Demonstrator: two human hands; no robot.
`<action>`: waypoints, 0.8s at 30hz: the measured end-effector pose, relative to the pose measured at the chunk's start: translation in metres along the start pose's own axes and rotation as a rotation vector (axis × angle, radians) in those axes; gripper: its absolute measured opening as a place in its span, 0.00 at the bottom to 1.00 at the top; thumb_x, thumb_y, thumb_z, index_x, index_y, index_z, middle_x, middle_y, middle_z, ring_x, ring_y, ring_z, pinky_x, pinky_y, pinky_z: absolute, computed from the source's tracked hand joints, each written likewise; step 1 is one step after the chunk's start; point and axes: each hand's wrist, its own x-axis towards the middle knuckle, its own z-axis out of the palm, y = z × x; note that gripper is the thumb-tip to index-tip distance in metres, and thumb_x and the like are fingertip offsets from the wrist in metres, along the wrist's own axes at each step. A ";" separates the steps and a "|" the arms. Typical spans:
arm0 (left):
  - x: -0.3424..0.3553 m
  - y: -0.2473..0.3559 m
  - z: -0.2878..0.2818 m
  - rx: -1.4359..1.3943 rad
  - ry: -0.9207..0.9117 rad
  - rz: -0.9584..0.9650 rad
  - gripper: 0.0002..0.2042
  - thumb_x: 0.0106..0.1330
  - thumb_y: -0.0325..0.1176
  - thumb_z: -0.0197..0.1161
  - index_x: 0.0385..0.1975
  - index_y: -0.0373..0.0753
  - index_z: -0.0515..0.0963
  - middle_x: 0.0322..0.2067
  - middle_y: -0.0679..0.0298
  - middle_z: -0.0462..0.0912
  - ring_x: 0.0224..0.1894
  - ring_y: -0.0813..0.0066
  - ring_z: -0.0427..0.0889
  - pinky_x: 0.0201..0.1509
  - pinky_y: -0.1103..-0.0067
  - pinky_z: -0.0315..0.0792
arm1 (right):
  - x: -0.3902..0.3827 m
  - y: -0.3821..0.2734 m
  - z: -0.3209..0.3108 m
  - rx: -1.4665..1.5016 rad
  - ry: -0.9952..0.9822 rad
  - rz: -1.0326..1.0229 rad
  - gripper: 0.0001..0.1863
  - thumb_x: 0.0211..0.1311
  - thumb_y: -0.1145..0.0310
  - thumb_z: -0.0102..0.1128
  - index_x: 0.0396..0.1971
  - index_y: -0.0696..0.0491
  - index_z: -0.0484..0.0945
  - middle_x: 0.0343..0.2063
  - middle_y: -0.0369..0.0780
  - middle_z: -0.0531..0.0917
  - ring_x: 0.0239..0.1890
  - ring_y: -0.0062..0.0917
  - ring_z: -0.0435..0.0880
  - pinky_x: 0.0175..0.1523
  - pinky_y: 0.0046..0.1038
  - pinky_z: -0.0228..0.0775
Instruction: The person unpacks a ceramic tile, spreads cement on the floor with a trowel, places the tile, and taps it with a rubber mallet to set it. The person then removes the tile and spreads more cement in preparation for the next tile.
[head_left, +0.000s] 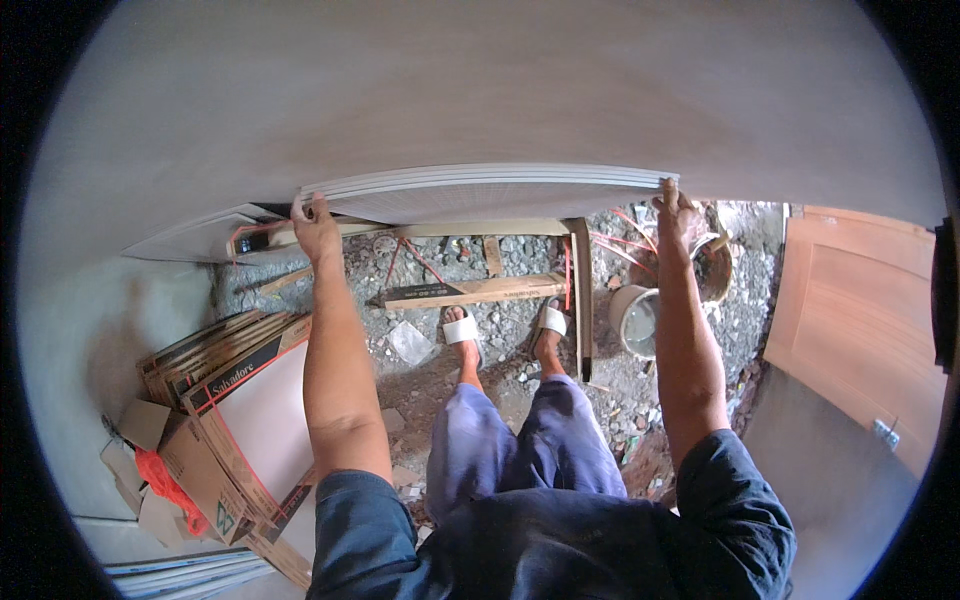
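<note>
Both my hands grip a stack of several large pale tiles point(485, 185), held upright in front of me against the grey wall point(480, 90), their layered edges toward me. My left hand point(318, 225) is closed on the left end of the stack. My right hand point(672, 210) is closed on the right end. Below the stack, a pale timber or cardboard frame point(585, 300) and a long cardboard strip point(470, 290) lie on the rubble floor near my sandalled feet.
Boxed tiles point(250, 420) lean at the lower left beside red plastic point(172, 485) and loose cardboard. A white bucket point(635, 320) and a darker container point(715, 268) stand on the rubble point(410, 380) at the right. A wooden door point(860, 320) is at the far right.
</note>
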 end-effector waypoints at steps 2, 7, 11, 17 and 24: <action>0.004 -0.011 -0.004 -0.039 -0.014 -0.022 0.29 0.65 0.44 0.64 0.59 0.31 0.67 0.54 0.49 0.74 0.54 0.61 0.75 0.57 0.72 0.68 | -0.001 0.006 -0.001 -0.040 0.013 -0.005 0.31 0.63 0.42 0.54 0.36 0.60 0.84 0.27 0.44 0.85 0.31 0.30 0.82 0.42 0.34 0.71; 0.001 -0.039 -0.031 -0.121 -0.086 -0.042 0.22 0.62 0.38 0.66 0.52 0.32 0.72 0.45 0.55 0.78 0.48 0.67 0.77 0.53 0.74 0.71 | -0.028 -0.001 -0.031 0.039 -0.108 0.167 0.26 0.62 0.50 0.54 0.35 0.62 0.82 0.28 0.46 0.83 0.31 0.29 0.79 0.39 0.33 0.71; -0.014 -0.061 -0.076 -0.174 -0.117 -0.501 0.20 0.60 0.28 0.61 0.54 0.36 0.69 0.44 0.57 0.78 0.43 0.67 0.81 0.41 0.68 0.79 | -0.066 -0.003 -0.069 0.222 -0.296 0.477 0.20 0.59 0.59 0.52 0.42 0.61 0.79 0.35 0.45 0.82 0.35 0.31 0.81 0.41 0.33 0.77; -0.027 -0.081 -0.118 0.095 -0.384 -0.681 0.20 0.63 0.36 0.62 0.53 0.38 0.70 0.45 0.54 0.78 0.42 0.62 0.82 0.34 0.63 0.81 | -0.094 0.011 -0.107 0.139 -0.555 0.509 0.22 0.61 0.58 0.55 0.49 0.59 0.76 0.39 0.43 0.80 0.37 0.30 0.82 0.37 0.33 0.82; -0.013 -0.066 -0.096 0.829 -0.737 -0.465 0.32 0.63 0.51 0.61 0.58 0.29 0.69 0.52 0.45 0.77 0.54 0.54 0.78 0.51 0.62 0.75 | -0.048 0.049 -0.080 -0.596 -0.789 0.436 0.26 0.62 0.51 0.56 0.48 0.59 0.78 0.43 0.48 0.82 0.42 0.36 0.84 0.40 0.36 0.80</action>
